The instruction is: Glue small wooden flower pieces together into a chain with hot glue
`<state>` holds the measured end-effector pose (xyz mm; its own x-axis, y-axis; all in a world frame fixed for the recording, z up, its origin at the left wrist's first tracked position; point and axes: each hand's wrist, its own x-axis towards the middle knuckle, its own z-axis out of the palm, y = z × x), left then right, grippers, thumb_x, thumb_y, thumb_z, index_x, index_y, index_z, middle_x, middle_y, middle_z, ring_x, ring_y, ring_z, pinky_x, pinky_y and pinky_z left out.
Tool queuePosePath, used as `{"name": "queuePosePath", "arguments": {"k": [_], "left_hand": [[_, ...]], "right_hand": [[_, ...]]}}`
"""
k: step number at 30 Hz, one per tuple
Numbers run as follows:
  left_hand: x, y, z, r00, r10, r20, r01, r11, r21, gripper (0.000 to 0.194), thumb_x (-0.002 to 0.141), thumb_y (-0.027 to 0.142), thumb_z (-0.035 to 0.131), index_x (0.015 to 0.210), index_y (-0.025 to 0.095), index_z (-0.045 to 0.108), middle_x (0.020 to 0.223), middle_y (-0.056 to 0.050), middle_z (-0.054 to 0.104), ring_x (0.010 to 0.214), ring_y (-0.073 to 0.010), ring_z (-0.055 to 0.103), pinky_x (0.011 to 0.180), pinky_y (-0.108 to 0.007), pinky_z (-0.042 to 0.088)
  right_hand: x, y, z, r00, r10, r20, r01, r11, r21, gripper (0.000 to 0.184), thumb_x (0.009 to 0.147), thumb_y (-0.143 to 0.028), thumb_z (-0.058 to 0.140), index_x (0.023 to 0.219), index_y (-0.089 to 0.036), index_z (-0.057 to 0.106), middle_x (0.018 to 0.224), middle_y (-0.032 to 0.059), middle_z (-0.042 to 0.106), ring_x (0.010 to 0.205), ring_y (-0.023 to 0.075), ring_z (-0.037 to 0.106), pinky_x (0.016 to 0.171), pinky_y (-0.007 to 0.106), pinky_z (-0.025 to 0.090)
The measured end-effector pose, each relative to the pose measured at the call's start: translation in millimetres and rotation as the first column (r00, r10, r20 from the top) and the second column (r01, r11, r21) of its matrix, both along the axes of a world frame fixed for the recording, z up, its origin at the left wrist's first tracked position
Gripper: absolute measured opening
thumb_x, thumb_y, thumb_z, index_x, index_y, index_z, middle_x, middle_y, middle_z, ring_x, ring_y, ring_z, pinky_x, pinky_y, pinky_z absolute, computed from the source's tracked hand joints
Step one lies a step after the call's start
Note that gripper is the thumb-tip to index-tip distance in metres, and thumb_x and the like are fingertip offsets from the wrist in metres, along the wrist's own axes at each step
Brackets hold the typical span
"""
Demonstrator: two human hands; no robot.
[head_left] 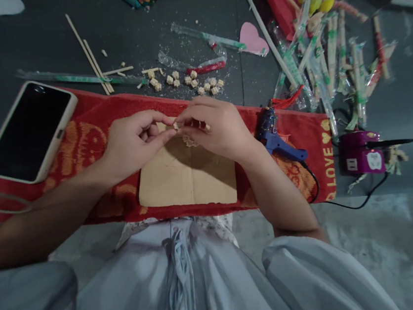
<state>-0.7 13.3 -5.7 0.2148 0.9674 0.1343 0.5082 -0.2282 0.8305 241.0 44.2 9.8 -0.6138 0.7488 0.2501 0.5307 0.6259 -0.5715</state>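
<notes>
Left hand (132,134) and right hand (219,126) both pinched on small pale piece (176,126), over tan board (188,183)'s far edge; red towel (112,199) underneath, along bench (137,42)'s near edge.

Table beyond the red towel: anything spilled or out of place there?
Yes. Pale crumbs lie scattered over the dark table around the small cream pieces, looking like unswept debris. A crumpled clear-and-red wrapper lies just behind the pieces, like loose litter.
</notes>
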Motion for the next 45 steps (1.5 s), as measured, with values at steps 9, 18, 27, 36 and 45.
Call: {"name": "queuePosePath", "arguments": {"k": [9, 18, 27, 36, 45], "left_hand": [[-2.4, -1.3, 2.3, 0.998, 0.027, -0.060, -0.016, 0.986, 0.164, 0.012, 0.099, 0.045, 0.080, 0.101, 0.036, 0.088, 0.070, 0.005, 0.070, 0.061, -0.0151, 0.060, 0.065, -0.034, 0.048], [0.5, -1.1, 0.9, 0.996, 0.019, -0.091, -0.007, 0.991, 0.134, 0.018, 0.101, 0.049, 0.077, 0.103, 0.034, 0.086, 0.071, 0.004, 0.071, 0.061, -0.0155, 0.063, 0.065, -0.033, 0.050], [-0.4, 1.4, -0.6, 0.991, -0.024, -0.131, 0.035, 0.996, 0.081, 0.013, 0.093, 0.039, 0.078, 0.104, 0.033, 0.084, 0.066, 0.006, 0.067, 0.060, -0.0153, 0.062, 0.063, -0.033, 0.047], [-1.1, 0.2, -3.8, 0.977, -0.039, -0.211, 0.053, 0.997, 0.062, 0.013, 0.089, 0.036, 0.079, 0.101, 0.032, 0.083, 0.058, 0.007, 0.052, 0.058, -0.0170, 0.057, 0.061, -0.035, 0.039], [-0.2, -0.4, -6.8, 0.948, -0.100, -0.301, 0.102, 0.995, -0.008, 0.010, 0.090, 0.037, 0.080, 0.096, 0.030, 0.083, 0.056, 0.007, 0.051, 0.054, -0.0161, 0.051, 0.058, -0.034, 0.029]], "right_hand": [[-1.1, 2.2, -1.6, 1.000, 0.016, -0.024, -0.017, 1.000, -0.004, 0.035, 0.108, -0.015, 0.055, 0.117, -0.025, 0.087, 0.114, 0.0054, 0.088, 0.105, 0.0206, 0.077, 0.096, 0.034, 0.060], [-1.6, 3.7, -5.1, 0.999, -0.031, -0.038, 0.031, 1.000, 0.003, 0.032, 0.106, -0.016, 0.059, 0.109, -0.023, 0.090, 0.108, 0.0061, 0.089, 0.102, 0.0224, 0.078, 0.096, 0.037, 0.059], [-1.6, 3.3, -0.3, 1.000, -0.007, -0.015, 0.007, 0.999, -0.033, 0.028, 0.104, -0.017, 0.062, 0.104, -0.022, 0.089, 0.102, 0.0062, 0.087, 0.096, 0.0220, 0.076, 0.091, 0.035, 0.054], [8.0, 3.1, 7.6, 0.982, 0.057, 0.180, -0.033, 0.990, -0.134, 0.023, 0.089, -0.035, 0.089, 0.104, -0.020, 0.081, 0.108, 0.0071, 0.082, 0.095, 0.0218, 0.066, 0.080, 0.033, 0.040], [-0.8, -7.5, 16.6, 0.941, 0.030, 0.338, 0.006, 0.995, -0.104, 0.011, 0.095, -0.028, 0.076, 0.099, -0.018, 0.078, 0.104, 0.0105, 0.081, 0.088, 0.0225, 0.065, 0.073, 0.036, 0.033]]}}
